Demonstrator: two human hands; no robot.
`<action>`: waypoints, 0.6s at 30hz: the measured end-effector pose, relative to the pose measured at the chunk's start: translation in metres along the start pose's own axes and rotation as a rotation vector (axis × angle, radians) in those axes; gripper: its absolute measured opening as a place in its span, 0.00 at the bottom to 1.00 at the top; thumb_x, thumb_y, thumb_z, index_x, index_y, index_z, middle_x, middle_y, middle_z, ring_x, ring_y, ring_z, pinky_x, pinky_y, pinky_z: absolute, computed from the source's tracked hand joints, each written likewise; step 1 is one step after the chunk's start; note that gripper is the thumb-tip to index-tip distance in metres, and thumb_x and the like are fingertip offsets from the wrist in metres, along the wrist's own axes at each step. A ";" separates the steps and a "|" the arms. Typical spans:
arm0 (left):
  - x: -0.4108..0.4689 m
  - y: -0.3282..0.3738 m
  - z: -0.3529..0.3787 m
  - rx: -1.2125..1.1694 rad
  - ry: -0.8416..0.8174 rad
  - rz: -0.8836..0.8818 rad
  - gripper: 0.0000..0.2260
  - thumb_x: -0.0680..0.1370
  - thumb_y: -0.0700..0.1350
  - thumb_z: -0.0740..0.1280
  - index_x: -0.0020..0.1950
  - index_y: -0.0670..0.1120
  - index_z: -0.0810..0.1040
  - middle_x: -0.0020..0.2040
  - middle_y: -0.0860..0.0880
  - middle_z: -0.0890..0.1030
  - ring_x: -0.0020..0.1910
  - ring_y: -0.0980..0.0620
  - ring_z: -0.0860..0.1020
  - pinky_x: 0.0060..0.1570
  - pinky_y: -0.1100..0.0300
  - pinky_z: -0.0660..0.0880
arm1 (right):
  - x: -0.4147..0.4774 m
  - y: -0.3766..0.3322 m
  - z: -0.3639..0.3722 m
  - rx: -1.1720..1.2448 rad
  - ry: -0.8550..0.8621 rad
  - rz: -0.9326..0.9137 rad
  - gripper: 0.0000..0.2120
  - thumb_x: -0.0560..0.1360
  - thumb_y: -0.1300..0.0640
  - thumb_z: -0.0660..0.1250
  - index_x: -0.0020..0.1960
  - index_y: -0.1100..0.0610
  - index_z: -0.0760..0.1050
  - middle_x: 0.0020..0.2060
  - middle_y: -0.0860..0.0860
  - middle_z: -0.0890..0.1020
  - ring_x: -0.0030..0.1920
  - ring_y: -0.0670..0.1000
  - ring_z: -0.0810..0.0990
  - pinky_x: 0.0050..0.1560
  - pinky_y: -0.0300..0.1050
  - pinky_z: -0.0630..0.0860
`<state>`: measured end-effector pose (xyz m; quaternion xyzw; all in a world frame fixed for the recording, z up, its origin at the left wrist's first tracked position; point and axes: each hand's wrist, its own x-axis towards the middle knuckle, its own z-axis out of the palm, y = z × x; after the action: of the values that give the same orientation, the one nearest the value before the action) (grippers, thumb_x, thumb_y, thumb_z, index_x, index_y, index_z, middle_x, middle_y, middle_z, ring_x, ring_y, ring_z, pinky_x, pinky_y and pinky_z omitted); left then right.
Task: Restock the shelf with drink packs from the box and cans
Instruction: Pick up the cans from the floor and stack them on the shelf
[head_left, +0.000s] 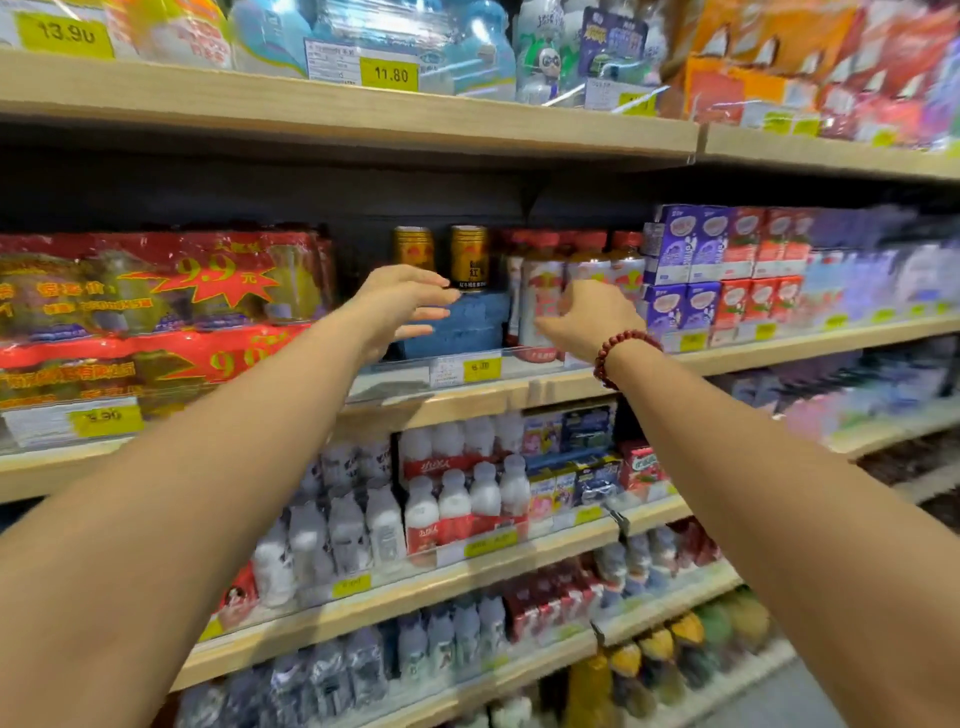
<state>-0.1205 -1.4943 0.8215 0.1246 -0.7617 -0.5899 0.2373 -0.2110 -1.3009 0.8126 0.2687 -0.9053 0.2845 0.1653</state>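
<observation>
— So, where are the hands?
— Both reach toward the wooden shelf (519, 395). The left hand (395, 306) has its fingers (431, 314) spread, empty, in front of a blue drink pack (462, 322).
— And the right hand (597, 317)?
— Loosely curled, holding nothing, just before the red-capped bottles (545, 291).
— The cans?
— Two gold cans (441, 254) stand upright on top of the blue pack, behind the left fingers.

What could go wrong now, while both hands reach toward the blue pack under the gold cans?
1. Two gold cans stand on the blue pack; shifting it may topple them.
2. The right hand is close to the red-capped bottles and might knock one off the shelf edge.
3. The left hand is open, so its grip looks unsecured.
</observation>
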 end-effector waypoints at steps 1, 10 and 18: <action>-0.007 -0.003 0.013 -0.004 -0.033 -0.004 0.12 0.72 0.42 0.72 0.55 0.45 0.80 0.53 0.46 0.83 0.52 0.50 0.82 0.55 0.54 0.77 | -0.014 0.012 -0.004 -0.008 -0.007 0.040 0.12 0.73 0.47 0.65 0.44 0.56 0.70 0.33 0.50 0.71 0.40 0.55 0.74 0.38 0.46 0.70; -0.054 -0.019 0.173 0.041 -0.514 -0.059 0.03 0.75 0.41 0.69 0.46 0.47 0.77 0.46 0.47 0.81 0.41 0.51 0.77 0.40 0.61 0.72 | -0.131 0.149 -0.049 -0.097 0.004 0.411 0.16 0.73 0.51 0.64 0.52 0.64 0.76 0.46 0.61 0.81 0.45 0.60 0.80 0.47 0.52 0.79; -0.097 -0.086 0.329 0.190 -0.760 -0.155 0.13 0.74 0.43 0.71 0.57 0.42 0.77 0.51 0.45 0.82 0.44 0.53 0.80 0.53 0.55 0.75 | -0.220 0.279 -0.062 -0.109 -0.059 0.661 0.10 0.74 0.49 0.63 0.45 0.55 0.72 0.36 0.53 0.75 0.34 0.53 0.73 0.31 0.42 0.69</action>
<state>-0.2131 -1.1959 0.6553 -0.0241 -0.8348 -0.5370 -0.1190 -0.1879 -0.9839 0.6428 -0.0405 -0.9617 0.2660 0.0522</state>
